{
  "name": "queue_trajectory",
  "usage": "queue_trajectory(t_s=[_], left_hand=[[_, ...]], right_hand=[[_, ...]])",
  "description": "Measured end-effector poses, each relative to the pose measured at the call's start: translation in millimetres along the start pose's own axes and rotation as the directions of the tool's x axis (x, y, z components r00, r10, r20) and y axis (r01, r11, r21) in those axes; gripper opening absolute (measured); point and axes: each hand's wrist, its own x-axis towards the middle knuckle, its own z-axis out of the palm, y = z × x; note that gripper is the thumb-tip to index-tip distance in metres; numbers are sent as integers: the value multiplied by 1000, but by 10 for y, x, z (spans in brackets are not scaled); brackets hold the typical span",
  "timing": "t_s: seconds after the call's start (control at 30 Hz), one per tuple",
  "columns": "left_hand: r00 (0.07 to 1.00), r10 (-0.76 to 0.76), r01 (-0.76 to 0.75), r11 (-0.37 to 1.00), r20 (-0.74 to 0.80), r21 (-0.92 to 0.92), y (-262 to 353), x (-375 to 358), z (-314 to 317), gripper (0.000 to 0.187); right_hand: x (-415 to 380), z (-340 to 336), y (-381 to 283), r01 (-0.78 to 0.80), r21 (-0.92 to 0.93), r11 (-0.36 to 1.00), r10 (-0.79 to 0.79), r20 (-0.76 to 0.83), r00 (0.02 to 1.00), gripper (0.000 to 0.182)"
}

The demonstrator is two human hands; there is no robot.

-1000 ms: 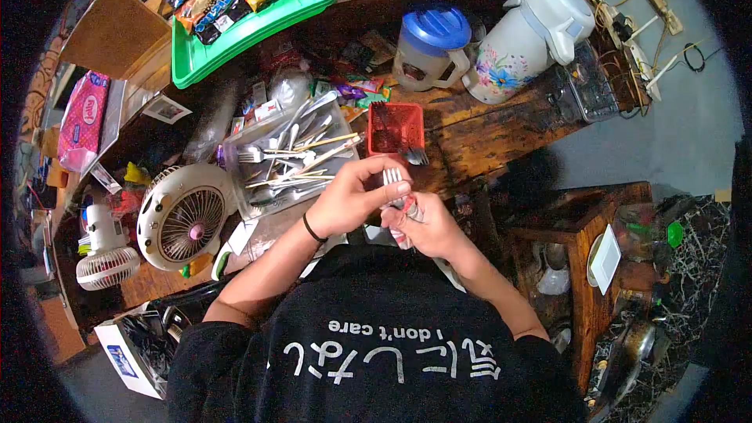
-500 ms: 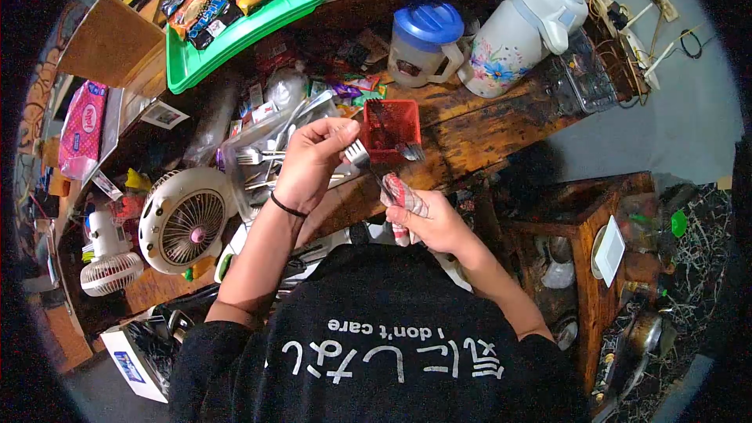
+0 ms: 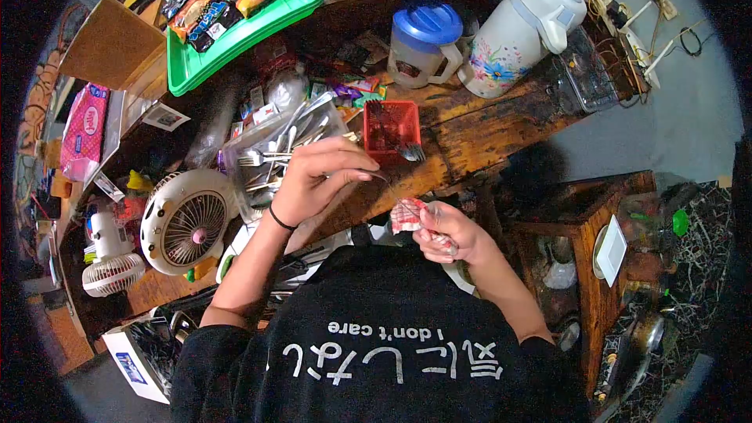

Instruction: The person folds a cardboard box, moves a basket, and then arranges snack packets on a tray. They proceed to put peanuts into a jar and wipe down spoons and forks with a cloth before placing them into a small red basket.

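Fork [image 3: 381, 176] is sitting pinched in your left hand [image 3: 323, 182], while your right hand [image 3: 450, 233] is gripping a red and white cloth [image 3: 407, 215].

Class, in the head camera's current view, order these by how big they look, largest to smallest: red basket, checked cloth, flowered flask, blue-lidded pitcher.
1. Flowered flask
2. Blue-lidded pitcher
3. Red basket
4. Checked cloth, judged by its visible part; the right hand covers some.
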Motion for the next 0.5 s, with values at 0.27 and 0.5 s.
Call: queue_trajectory(t_s=[0.27, 0.5], left_hand=[[953, -20, 113, 948, -301, 297, 95, 327, -272, 5], [977, 112, -19, 893, -183, 449, -235, 561, 132, 17]], right_hand=[[46, -212, 126, -50, -181, 982, -45, -485, 873, 33], [100, -241, 188, -12, -232, 973, -104, -481, 871, 32]])
